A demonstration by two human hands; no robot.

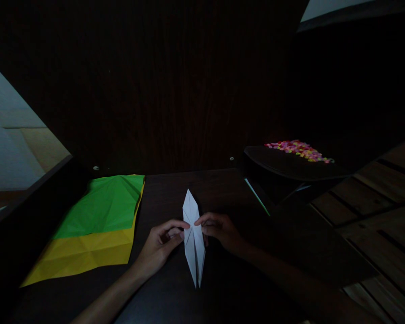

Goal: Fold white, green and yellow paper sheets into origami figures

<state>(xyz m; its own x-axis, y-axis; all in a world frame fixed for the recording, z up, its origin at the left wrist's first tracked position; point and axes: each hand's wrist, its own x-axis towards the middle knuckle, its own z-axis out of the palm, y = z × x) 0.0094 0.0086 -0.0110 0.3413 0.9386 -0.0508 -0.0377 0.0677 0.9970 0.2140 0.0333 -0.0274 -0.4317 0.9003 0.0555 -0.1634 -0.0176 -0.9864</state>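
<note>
A folded white origami paper (191,209), long and narrow like a diamond, points away from me in the middle of the dark table. Its near end is split into two thin points, and creases run across its upper half. My left hand (162,243) pinches its left edge near the middle, thumb and forefinger on the paper. On the opposite edge, my right hand (221,229) grips the paper at about the same height, with its other fingers partly hidden in shadow.
Creased green paper (103,207) overlaps a yellow sheet (91,254) at the left. A thin pale-green strip (257,197) lies to the right. Small pink, red and yellow pieces (300,150) are heaped on a dark curved shelf (273,163). A tall dark panel (175,90) rises behind.
</note>
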